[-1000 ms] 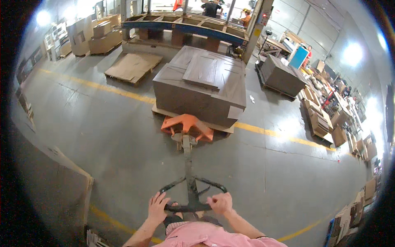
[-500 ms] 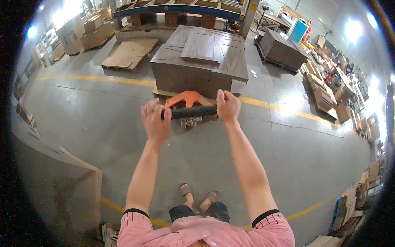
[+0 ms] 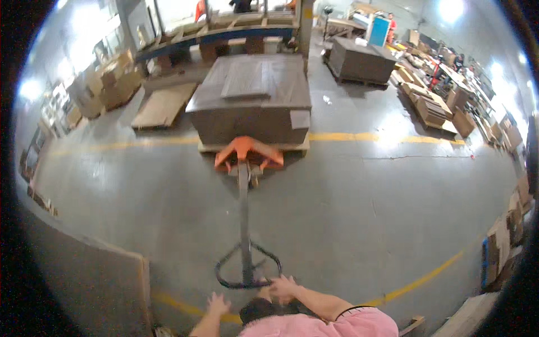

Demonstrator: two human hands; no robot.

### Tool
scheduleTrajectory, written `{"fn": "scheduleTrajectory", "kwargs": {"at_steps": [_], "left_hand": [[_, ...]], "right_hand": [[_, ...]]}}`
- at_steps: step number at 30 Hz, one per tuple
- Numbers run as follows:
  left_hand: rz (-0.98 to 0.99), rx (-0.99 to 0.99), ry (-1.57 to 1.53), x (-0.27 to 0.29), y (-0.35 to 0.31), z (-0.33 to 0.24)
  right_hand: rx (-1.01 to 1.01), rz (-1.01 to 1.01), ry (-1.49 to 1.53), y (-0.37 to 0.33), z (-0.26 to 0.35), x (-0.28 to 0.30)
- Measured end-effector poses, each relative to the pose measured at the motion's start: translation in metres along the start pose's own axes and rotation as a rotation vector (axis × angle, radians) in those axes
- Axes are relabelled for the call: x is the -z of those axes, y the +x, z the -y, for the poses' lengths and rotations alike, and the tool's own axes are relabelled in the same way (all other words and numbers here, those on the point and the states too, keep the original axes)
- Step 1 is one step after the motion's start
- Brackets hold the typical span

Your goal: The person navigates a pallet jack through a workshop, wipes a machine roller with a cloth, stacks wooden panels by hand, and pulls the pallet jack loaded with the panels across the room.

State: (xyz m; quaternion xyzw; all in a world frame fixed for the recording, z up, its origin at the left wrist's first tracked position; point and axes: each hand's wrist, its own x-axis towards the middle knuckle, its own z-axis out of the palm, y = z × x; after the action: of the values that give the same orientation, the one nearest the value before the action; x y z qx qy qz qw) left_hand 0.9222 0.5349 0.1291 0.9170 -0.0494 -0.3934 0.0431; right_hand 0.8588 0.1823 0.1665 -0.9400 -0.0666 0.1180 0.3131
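The orange pallet jack (image 3: 243,145) stands in front of me, its grey shaft (image 3: 243,205) slanting down toward my body. At the shaft's near end is a black looped handle (image 3: 220,273). My left hand (image 3: 218,305) is off the handle, below and left of it, with its fingers spread. Close to the handle's right corner is my right hand (image 3: 284,287), fingers apart; whether it touches the bar is unclear. Beyond the jack, a large stack of brown panels (image 3: 252,121) rests on a wooden pallet (image 3: 303,147), with a smaller panel (image 3: 247,87) lying on top.
A flat cardboard-covered pallet (image 3: 164,105) lies left of the stack. Another brown stack (image 3: 362,60) stands at the far right, near pallets of boards (image 3: 429,109). A big upright panel (image 3: 101,275) is close on my left. A yellow line (image 3: 348,136) crosses the floor.
The handle has swung down toward me, from upright to low. Both hands have come down and back with it; the left has left the bar and the right has loosened.
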Motion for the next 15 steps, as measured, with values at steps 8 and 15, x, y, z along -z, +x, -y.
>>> {"fn": "scheduleTrajectory", "kwargs": {"at_steps": [8,15], "left_hand": [[-0.674,-0.504,-0.205,0.067,-0.064,-0.188],[-0.858,-0.461,-0.056,0.096,-0.033,-0.216]], "right_hand": [[-0.226,-0.443,0.074,-0.01,-0.024,0.079],[-0.194,-0.566,0.253,-0.027,-0.007,0.124]]}}
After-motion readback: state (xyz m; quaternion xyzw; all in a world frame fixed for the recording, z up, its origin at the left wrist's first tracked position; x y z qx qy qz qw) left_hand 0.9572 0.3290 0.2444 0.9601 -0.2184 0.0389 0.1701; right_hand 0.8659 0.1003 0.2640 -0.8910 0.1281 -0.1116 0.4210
